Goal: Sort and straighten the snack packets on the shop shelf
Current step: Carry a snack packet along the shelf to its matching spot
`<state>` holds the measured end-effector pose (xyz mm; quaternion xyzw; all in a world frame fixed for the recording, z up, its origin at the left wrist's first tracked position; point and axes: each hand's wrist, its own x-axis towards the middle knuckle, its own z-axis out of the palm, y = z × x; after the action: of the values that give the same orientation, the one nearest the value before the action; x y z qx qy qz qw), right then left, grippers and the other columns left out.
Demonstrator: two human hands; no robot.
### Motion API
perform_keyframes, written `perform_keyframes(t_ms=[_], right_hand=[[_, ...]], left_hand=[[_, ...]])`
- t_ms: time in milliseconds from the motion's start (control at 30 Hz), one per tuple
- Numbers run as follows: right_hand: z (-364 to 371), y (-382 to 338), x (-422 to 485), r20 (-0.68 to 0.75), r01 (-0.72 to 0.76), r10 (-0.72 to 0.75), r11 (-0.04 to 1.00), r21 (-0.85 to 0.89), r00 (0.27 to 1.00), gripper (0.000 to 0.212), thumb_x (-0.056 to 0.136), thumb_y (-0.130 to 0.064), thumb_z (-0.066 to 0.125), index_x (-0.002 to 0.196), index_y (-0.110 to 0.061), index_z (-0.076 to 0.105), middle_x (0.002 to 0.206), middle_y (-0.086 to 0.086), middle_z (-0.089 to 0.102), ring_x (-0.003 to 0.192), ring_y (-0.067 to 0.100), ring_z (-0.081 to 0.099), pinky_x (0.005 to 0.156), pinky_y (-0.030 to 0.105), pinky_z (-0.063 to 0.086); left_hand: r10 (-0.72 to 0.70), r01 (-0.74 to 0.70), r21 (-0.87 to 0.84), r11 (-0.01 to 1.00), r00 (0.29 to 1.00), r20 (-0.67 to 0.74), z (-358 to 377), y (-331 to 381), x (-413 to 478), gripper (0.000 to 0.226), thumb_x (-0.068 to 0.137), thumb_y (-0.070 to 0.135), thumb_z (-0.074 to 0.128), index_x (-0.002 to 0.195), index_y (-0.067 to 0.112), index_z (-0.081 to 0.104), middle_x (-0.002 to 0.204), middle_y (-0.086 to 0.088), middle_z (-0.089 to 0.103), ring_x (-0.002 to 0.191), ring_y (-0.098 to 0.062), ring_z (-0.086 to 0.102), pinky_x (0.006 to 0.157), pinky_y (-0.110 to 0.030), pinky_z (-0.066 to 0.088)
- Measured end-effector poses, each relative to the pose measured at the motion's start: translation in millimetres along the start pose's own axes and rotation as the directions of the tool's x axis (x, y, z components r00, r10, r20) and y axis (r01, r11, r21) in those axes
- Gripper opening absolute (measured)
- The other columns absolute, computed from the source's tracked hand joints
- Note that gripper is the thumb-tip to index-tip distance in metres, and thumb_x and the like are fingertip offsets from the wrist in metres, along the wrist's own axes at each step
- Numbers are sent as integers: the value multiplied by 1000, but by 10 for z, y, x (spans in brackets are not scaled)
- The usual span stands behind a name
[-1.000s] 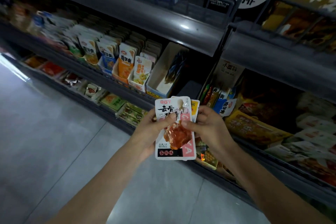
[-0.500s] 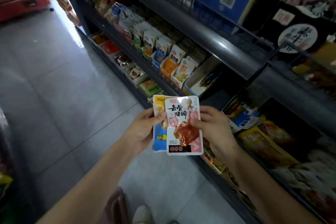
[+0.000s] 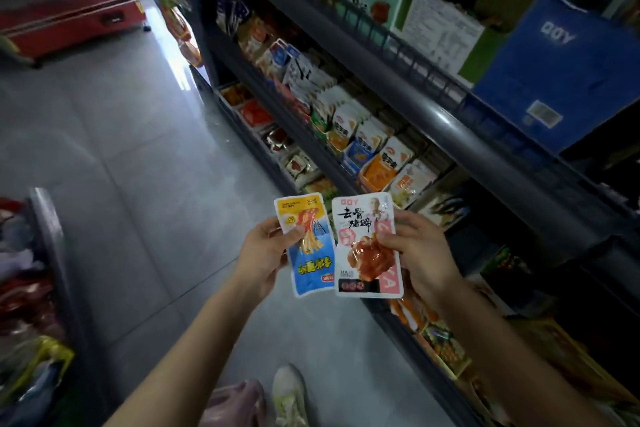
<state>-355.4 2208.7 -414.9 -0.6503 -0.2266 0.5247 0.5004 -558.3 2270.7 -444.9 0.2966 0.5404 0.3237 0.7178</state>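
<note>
Two packets are held up here, one per hand. The left hand [image 3: 263, 253] is clamped on a blue-and-yellow packet [image 3: 310, 250], with the thumb laid across its front and the fingers tucked behind. The right hand [image 3: 419, 253] is pinched the same way on a white-and-pink packet [image 3: 367, 246].

Both are held upright in front of the body over the aisle, long axes running near to far. They are fanned side by side, with the inner edges touching or just overlapped; which one is hard to call.

What the next move seems to hinge on is that the shelf [image 3: 450, 121] lies to the right and farther off, so the right hand is the nearer one. Its packet would probably be slotted in first, short edge down.

Both packets look like thin, glossy, floppy plastic pouches, flat and rectangular with rounded corners. The blue one is bowed a bit at the bottom. A reddish chunk of meat shows on the front of the white one, so some weight low down can be expected.

Farther out, standing rows of pouches [image 3: 367, 149] are packed in open trays along the middle tier. The shelf itself looks like dark metal with a rounded front lip. A blue carton [image 3: 561, 73] is parked on the tier above, and pale floor tiles [image 3: 138, 149] are seen to the left.
</note>
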Motion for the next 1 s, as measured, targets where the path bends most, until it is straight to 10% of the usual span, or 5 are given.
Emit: perform_keyframes(t_ms=[200,400,533,733,1000], right_hand=[[592,-179,309,132,-36,58,986,-162,990,27,80,9,62,93,-15,65,77,0,76,69,17,73,52,25,54],[1004,-289,607,166,113,-42,888,-445,985,28,77,-5,71,87,-30,65,79,-8,69,76,12,68,67,31,56],[1074,-311,818,37,131,-141,750,-649,989,37,71,-31,78,104,-32,61,92,-14,62,85,13,62,75,36,53],[827,-203,961,116,-307,329,935,-176,937,19,84,-20,67,93,-4,71,81,8,76,70,20,72,55,25,54],[458,321,867,5,-282,282,958,61,959,8,90,-15,60,85,-8,60,89,18,67,75,26,66,67,34,54]], left_hand=[[-6,4,-59,998,999,-33,-123,401,379,10,88,3,55,91,10,61,78,-2,76,70,-17,72,55,-30,56],[16,-15,-45,999,1000,15,-136,761,657,20,79,9,70,98,10,61,90,-9,75,82,-27,71,72,-43,58],[28,-31,-39,999,997,-71,-146,827,819,29,71,-10,70,91,9,60,87,-7,73,74,-22,71,58,-36,57],[-41,35,-169,985,999,-31,-133,687,980,30,72,-11,67,97,3,60,83,-7,74,70,-23,72,50,-32,56],[-125,123,-88,988,992,-10,-42,72,1031,18,75,2,72,86,10,61,64,-4,73,52,-15,68,43,-22,48]])
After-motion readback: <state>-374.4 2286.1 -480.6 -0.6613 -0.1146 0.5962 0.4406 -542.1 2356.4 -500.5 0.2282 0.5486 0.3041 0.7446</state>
